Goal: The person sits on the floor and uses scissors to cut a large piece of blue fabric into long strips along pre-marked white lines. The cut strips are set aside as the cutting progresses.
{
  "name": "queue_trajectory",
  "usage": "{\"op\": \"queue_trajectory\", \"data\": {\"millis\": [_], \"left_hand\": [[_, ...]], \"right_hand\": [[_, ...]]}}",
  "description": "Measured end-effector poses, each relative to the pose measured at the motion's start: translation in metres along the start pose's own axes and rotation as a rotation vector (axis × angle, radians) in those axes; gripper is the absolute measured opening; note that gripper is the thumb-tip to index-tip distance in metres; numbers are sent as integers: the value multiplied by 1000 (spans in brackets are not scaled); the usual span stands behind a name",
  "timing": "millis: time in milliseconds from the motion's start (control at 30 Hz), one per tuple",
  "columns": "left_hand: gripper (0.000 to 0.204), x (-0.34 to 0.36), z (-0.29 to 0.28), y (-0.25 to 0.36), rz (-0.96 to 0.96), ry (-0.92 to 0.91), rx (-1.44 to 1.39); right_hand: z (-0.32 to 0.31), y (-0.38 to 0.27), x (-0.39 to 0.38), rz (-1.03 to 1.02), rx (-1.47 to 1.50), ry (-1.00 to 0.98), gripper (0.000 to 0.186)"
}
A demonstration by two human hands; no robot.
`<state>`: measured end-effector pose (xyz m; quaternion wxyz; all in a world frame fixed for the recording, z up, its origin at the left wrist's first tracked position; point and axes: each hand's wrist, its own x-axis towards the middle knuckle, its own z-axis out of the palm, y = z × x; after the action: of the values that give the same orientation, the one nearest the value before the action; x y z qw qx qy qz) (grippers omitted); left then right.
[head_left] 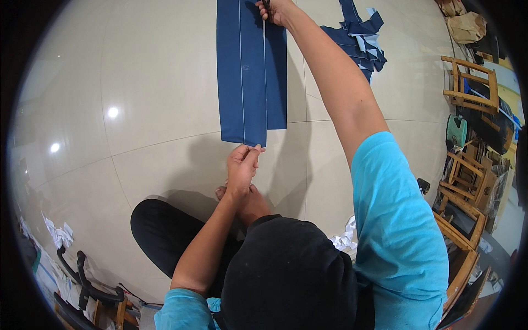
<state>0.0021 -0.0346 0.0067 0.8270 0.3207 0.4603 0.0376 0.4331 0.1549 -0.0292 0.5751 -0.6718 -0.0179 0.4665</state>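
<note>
A long piece of dark blue fabric [231, 71] lies on the floor in front of me, with pale lines running along its length. My left hand [242, 165] pinches its near edge between thumb and fingers, at the right corner. At the far end, my right hand [275, 12] is closed around dark-handled scissors [264, 23], whose blade points toward me. A slit runs from the blade down to the near edge. To its right lies a narrower blue strip [278, 82], ending a little farther from me.
Blue fabric pieces with light blue parts lie in a heap [360, 41] on the tiled floor [159, 71] at the far right. Wooden stools [473, 85] line the right side. Crumpled white scraps [345, 236] lie beside me, and a black-armed chair [85, 280] stands at the lower left.
</note>
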Motion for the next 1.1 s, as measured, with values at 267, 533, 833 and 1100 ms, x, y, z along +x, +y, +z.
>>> {"op": "queue_trajectory", "data": {"millis": [267,533,833,1100], "left_hand": [[20,0,1,1,11,-6,-1],[20,1,0,-2,16,3,9],[20,1,0,0,16,-4,-2],[20,-1,1,2,7,2,2]], "right_hand": [[0,0,-6,-12,20,-3,32],[1,-2,0,20,15,-20,32],[1,7,11,-16,-21,2,32],[0,6,8,-41,-37,16,33]]}}
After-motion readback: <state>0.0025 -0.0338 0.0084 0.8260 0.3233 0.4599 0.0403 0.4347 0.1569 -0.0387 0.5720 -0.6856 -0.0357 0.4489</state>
